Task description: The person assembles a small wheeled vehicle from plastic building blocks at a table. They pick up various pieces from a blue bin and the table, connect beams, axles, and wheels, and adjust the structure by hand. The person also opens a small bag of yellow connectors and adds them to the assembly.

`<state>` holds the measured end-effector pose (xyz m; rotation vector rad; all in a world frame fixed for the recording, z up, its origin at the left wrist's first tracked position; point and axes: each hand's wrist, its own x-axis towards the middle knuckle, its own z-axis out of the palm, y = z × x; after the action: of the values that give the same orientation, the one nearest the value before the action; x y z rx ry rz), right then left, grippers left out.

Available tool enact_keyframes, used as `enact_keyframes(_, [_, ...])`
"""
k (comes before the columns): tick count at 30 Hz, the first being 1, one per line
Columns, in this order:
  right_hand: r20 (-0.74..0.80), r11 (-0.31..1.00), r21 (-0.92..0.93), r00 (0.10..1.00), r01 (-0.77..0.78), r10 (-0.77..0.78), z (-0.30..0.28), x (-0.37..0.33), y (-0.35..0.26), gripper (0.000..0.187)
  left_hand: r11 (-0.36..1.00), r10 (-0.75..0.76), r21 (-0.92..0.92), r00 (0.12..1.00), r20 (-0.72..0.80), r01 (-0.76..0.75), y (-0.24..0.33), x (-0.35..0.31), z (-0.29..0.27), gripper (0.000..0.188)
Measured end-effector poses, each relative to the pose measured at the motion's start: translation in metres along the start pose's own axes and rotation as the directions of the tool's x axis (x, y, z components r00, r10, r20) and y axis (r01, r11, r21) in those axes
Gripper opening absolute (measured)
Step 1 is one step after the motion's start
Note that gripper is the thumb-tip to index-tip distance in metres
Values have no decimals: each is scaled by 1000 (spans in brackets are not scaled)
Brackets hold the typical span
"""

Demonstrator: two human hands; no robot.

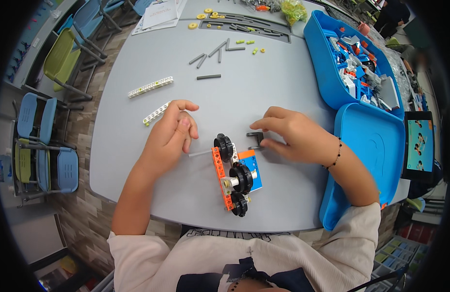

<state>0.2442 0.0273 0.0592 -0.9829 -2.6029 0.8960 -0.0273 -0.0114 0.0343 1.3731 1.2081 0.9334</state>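
Note:
My left hand [169, 134] hovers over the table's left half, index finger stretched and the others loosely bent. I see nothing in it. Partly behind it is a white beam with holes [156, 113]. My right hand [295, 134] has thumb and index finger at a dark grey angled bracket [255, 139], gripping it close to the tabletop. Between the hands stands a building-brick model [241, 179] with black wheels, an orange beam, white parts and a blue panel. A thin clear rod [200, 153] lies at its upper left.
Another white beam [151, 87] lies farther left on the grey table [276, 82]. Dark grey rods [208, 77] and small yellow-green connectors [255, 50] are scattered beyond. At right are a blue bin [327, 73] of parts, its lid [368, 160] and a tablet [418, 146].

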Motion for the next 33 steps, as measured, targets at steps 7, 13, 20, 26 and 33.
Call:
enact_keyframes(7, [41,976,-199,996,85,-78,6,0,-4,33,971,-119,-207,993,24,122,2,7,-16,21])
enact_keyframes(13, [-103,965,258,995,40,-14,-4,-1,-9,24,985,-23,-172,1000,13,25,-6,6,-13,18])
enact_keyframes(20, [13,620,782,997,-59,78,-13,-7,-15,15,854,17,520,999,-37,5,2,-50,6,16])
enact_keyframes(26, [-18,759,646,993,-81,121,-6,-6,-11,8,718,186,694,976,-116,-54,0,-108,53,36])
enact_keyframes(33, [-29,922,381,995,-74,92,-4,-9,-13,11,556,185,830,968,-171,41,14,-114,84,55])
